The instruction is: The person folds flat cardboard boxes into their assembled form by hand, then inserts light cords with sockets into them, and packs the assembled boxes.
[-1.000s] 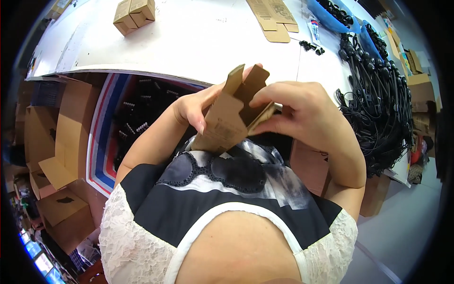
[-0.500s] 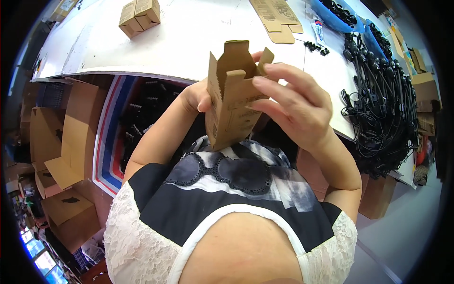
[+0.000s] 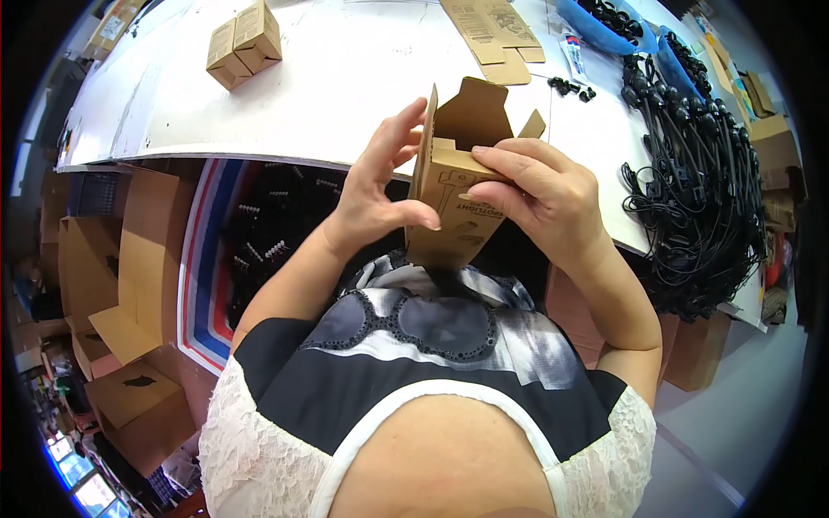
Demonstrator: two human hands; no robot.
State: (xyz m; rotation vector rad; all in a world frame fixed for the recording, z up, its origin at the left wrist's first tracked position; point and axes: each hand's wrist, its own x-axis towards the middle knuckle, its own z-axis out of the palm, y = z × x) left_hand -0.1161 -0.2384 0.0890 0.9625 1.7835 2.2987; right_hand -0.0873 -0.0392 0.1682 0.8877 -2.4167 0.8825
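Observation:
In front of my body a tall brown cardboard box (image 3: 462, 203) stands with its upper end unfolded, its flaps sticking up and out. My right hand (image 3: 548, 190) grips it at the upper front edge, thumb on the printed front panel and fingers at the rim. Beside the left wall, my left hand (image 3: 377, 181) has its fingers spread and thumb stretched toward the box; whether the thumb tip touches is hard to tell. The dark inside of the box cannot be seen to its bottom.
On the white table (image 3: 345, 78) are two closed small boxes (image 3: 245, 45), flattened cardboard (image 3: 496, 34), a tube (image 3: 573, 56), small black parts (image 3: 572, 89), blue bags (image 3: 604, 28) of black pieces and heaped black-cabled lights (image 3: 691, 190). A striped bag (image 3: 194, 259) of dark items and open cartons (image 3: 142, 259) lie left.
My left hand has let go of the box's left side and opened out. The box has shifted slightly right and turned, and my right hand now grips its front edge rather than a flap.

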